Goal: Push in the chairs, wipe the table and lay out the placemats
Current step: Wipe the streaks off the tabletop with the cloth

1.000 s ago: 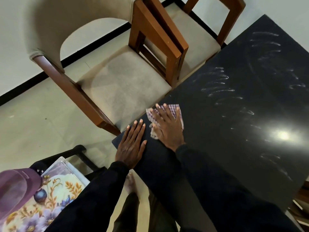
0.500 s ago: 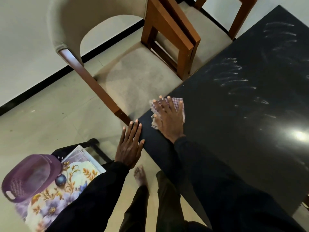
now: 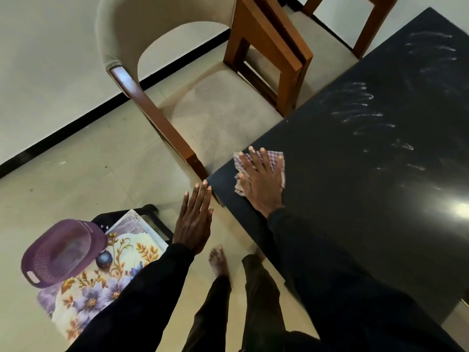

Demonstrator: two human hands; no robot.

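Where the right grip (image 3: 261, 182) presses flat, the cloth (image 3: 276, 160) lies beneath.

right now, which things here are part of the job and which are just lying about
Part of the job: black table, checked cloth under the flat right hand, near chair, far chair, floral placemats.
Just lying about: purple basket on the placemats, black stand beneath them.
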